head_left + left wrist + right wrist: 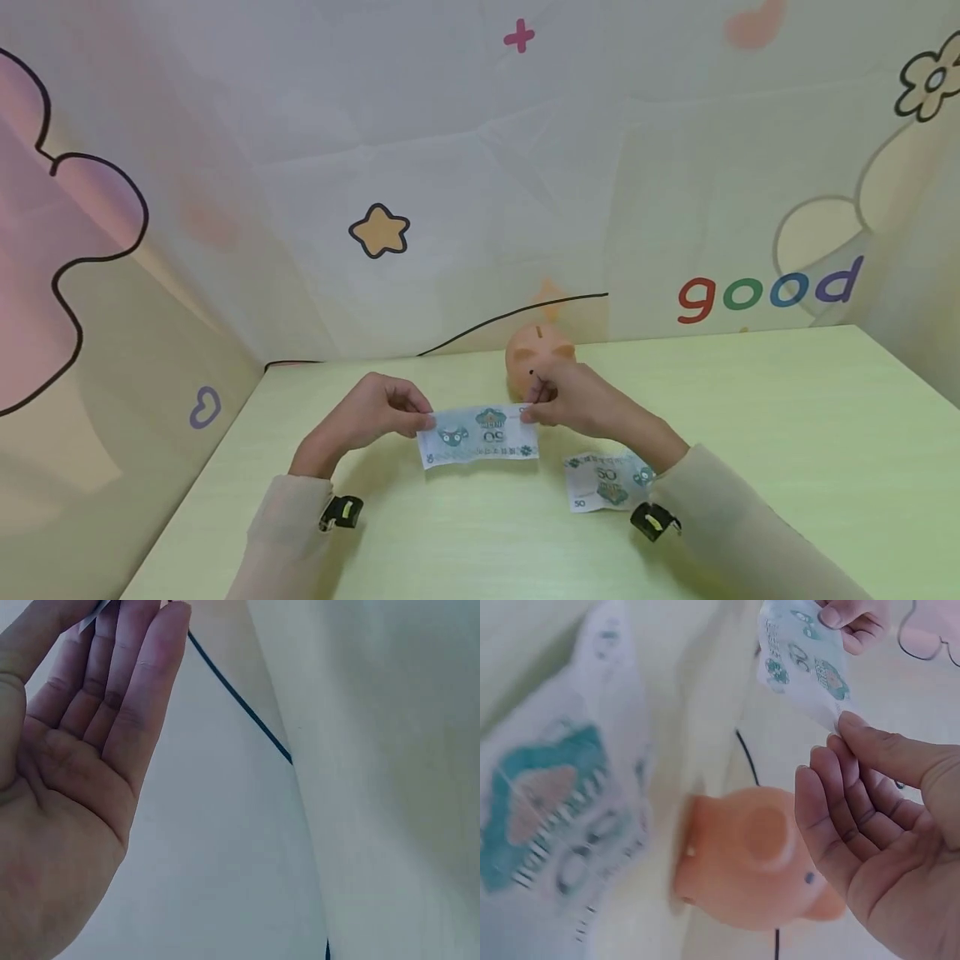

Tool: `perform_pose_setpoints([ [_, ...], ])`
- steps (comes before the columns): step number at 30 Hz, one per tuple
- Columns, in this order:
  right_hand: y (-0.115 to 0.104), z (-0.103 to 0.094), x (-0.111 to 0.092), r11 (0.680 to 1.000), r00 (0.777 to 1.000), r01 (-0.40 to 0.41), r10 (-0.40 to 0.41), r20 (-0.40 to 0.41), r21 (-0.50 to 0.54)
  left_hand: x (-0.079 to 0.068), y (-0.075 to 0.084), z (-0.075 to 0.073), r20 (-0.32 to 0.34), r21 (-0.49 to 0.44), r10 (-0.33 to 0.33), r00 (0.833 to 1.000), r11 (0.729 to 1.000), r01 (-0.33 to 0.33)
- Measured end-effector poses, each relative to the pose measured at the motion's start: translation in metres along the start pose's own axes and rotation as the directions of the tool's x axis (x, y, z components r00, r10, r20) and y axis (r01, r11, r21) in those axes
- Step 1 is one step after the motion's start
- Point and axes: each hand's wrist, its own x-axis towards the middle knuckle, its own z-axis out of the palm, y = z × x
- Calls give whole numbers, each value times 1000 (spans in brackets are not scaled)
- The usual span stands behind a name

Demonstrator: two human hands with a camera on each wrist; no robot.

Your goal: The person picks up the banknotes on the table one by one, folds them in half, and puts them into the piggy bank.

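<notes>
A green-and-white play banknote marked 50 is stretched between both hands above the table. My left hand pinches its left upper corner between thumb and fingers; in the left wrist view only a sliver of the paper shows past the left hand. With thumb and fingertips my right hand pinches the opposite upper corner, as the right wrist view also shows. Behind the right hand stands an orange piggy bank with a slot on top, partly covered by that hand. A second banknote lies on the table under the right forearm.
The pale yellow-green table reaches back to a printed cloth backdrop, which also hangs at both sides. Each wrist carries a small black strap-on device, the left device and the right device.
</notes>
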Motion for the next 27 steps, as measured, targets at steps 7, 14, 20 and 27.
perform_pose_setpoints([
  [7, -4, -19, -3, 998, 992, -52, 54, -111, 17, 12, 15, 1, -129, -9, 61, 990, 998, -62],
  [14, -3, -41, -6, 997, 975, -61, 71, -208, 55, 29, 37, 10, -250, -69, 119, 961, 988, -140],
  [20, -6, -56, -9, 991, 955, -96, 119, -272, 95, 44, 53, 20, -345, -184, 139, 928, 960, -212],
  [27, -9, -64, -12, 982, 934, -119, 161, -320, 145, 57, 65, 33, -466, -221, 133, 875, 940, -260],
])
